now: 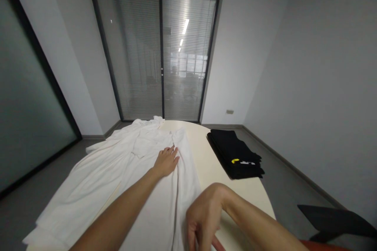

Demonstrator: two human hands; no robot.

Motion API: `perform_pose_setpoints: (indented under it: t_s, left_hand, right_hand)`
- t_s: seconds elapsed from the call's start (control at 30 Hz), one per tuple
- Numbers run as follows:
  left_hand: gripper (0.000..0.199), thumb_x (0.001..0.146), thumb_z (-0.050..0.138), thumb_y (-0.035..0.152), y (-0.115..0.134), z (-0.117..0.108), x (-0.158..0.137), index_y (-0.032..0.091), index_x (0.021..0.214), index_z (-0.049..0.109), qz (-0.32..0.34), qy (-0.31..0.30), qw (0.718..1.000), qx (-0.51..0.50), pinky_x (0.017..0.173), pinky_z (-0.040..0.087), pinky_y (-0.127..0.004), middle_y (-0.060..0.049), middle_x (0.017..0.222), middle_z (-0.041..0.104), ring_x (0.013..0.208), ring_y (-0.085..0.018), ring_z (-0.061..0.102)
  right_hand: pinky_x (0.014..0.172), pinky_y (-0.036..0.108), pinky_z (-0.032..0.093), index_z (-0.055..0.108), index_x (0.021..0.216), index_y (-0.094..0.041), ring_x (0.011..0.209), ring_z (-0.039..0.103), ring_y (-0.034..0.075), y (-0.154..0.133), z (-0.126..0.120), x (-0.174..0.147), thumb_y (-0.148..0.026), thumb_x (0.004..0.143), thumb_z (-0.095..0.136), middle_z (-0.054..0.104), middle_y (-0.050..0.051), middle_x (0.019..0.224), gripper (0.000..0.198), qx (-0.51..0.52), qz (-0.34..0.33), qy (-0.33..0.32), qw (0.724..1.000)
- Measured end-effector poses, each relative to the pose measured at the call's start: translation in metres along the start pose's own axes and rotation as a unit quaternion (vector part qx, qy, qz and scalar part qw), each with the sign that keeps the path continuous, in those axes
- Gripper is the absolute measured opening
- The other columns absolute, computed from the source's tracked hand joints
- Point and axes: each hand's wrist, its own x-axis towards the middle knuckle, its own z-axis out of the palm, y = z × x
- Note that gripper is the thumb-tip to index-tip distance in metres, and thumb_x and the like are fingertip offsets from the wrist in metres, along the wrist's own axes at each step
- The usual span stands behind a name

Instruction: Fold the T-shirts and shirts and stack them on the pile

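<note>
A white shirt [153,200] lies spread along the table, with a long crease running down near its right side. My left hand [166,161] rests palm down on its upper part, fingers stretched out beside the crease. Lower down, my right hand [203,215] is at the shirt's near right edge, its wrist bent and fingers curled downward. The fingers seem to close on the cloth, though the fingertips are partly hidden at the bottom of the view. More white cloth [88,180] lies loosely spread to the left, hanging over the table's side.
The pale table [197,145] has a rounded edge. A stack of folded black clothes [232,149] with yellow and white print lies at its right side. A black chair part [335,219] stands at lower right. Glass panels with blinds [159,55] and grey walls surround the table.
</note>
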Motion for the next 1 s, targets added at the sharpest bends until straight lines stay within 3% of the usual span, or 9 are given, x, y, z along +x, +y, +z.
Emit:
perform_pose_setpoints:
  t_s: [0.17,0.27,0.37,0.47,0.53,0.6,0.7,0.83,1.0]
  left_hand:
    - [0.063,0.101,0.026,0.047,0.002,-0.007,-0.012,0.014,0.155,0.03,-0.008,-0.029,0.999,-0.023,0.116,0.027,-0.047,-0.016,0.162,0.025,0.147,-0.031,0.028]
    - [0.064,0.1,0.03,0.049,0.011,-0.013,-0.036,0.014,0.153,0.034,0.002,-0.035,0.999,-0.032,0.119,0.023,-0.046,-0.016,0.163,0.02,0.15,-0.032,0.021]
    - [0.067,0.098,0.036,0.054,0.023,-0.021,-0.069,0.016,0.153,0.036,0.025,-0.039,0.998,-0.045,0.12,0.019,-0.05,-0.015,0.163,0.021,0.151,-0.035,0.015]
    - [0.069,0.095,0.044,0.056,0.034,-0.03,-0.098,0.024,0.155,0.031,0.103,-0.076,0.989,-0.078,0.121,0.016,-0.055,-0.011,0.165,0.013,0.152,-0.035,0.006]
    - [0.071,0.093,0.049,0.055,0.04,-0.036,-0.11,0.027,0.156,0.029,0.165,-0.109,0.975,-0.098,0.121,0.015,-0.057,-0.01,0.166,0.009,0.151,-0.036,0.001]
    - [0.073,0.092,0.052,0.054,0.044,-0.042,-0.117,0.027,0.156,0.028,0.202,-0.127,0.964,-0.113,0.12,0.013,-0.061,-0.01,0.165,0.008,0.151,-0.037,0.0]
    - [0.077,0.09,0.056,0.054,0.049,-0.047,-0.12,0.027,0.156,0.028,0.215,-0.135,0.959,-0.127,0.118,0.012,-0.066,-0.013,0.165,0.009,0.15,-0.04,0.001]
    - [0.082,0.086,0.061,0.053,0.048,-0.043,-0.121,0.026,0.156,0.028,0.203,-0.131,0.962,-0.129,0.114,0.012,-0.072,-0.016,0.163,0.012,0.148,-0.045,0.003]
    - [0.083,0.089,0.056,0.06,0.039,-0.029,-0.12,0.029,0.158,0.021,0.223,-0.096,0.959,-0.145,0.115,0.012,-0.071,-0.014,0.165,0.008,0.149,-0.044,0.0]
  right_hand:
    - [0.054,0.019,0.047,0.07,0.084,-0.018,0.057,0.067,0.011,0.004,-0.012,0.0,-0.039,0.075,0.076,0.069,-0.005,0.068,0.024,0.031,-0.084,0.036,0.995]
    - [0.051,0.016,0.041,0.07,0.085,-0.014,0.05,0.06,0.007,0.019,-0.036,-0.014,-0.034,0.088,0.06,0.065,-0.003,0.063,0.022,0.028,-0.116,0.219,0.969]
    - [0.052,0.019,0.041,0.065,0.072,-0.013,0.045,0.053,0.007,0.04,-0.065,-0.022,-0.027,0.09,0.052,0.059,-0.004,0.055,0.026,0.029,-0.103,0.447,0.888]
    - [0.061,0.022,0.046,0.069,0.081,-0.013,0.055,0.06,0.011,0.055,-0.093,-0.019,-0.027,0.093,0.048,0.068,0.002,0.068,0.028,-0.026,-0.048,0.627,0.777]
    - [0.074,0.024,0.048,0.071,0.097,-0.014,0.076,0.068,0.016,0.06,-0.11,-0.013,-0.028,0.094,0.048,0.074,0.007,0.089,0.027,-0.075,-0.004,0.708,0.702]
    - [0.088,0.027,0.046,0.069,0.114,-0.017,0.099,0.067,0.02,0.059,-0.127,-0.005,-0.029,0.095,0.047,0.073,0.01,0.109,0.032,-0.113,0.029,0.745,0.657]
    - [0.102,0.031,0.04,0.062,0.131,-0.018,0.12,0.058,0.023,0.055,-0.15,0.005,-0.031,0.098,0.041,0.065,0.011,0.13,0.04,-0.15,0.054,0.752,0.639]
    - [0.115,0.034,0.027,0.049,0.145,-0.02,0.141,0.038,0.023,0.053,-0.177,0.02,-0.035,0.1,0.036,0.047,0.009,0.151,0.049,-0.182,0.049,0.727,0.66]
    - [0.119,0.049,0.016,0.032,0.155,-0.018,0.15,0.019,0.032,0.059,-0.197,0.04,-0.047,0.101,0.028,0.023,0.012,0.163,0.061,-0.164,0.088,0.708,0.681]
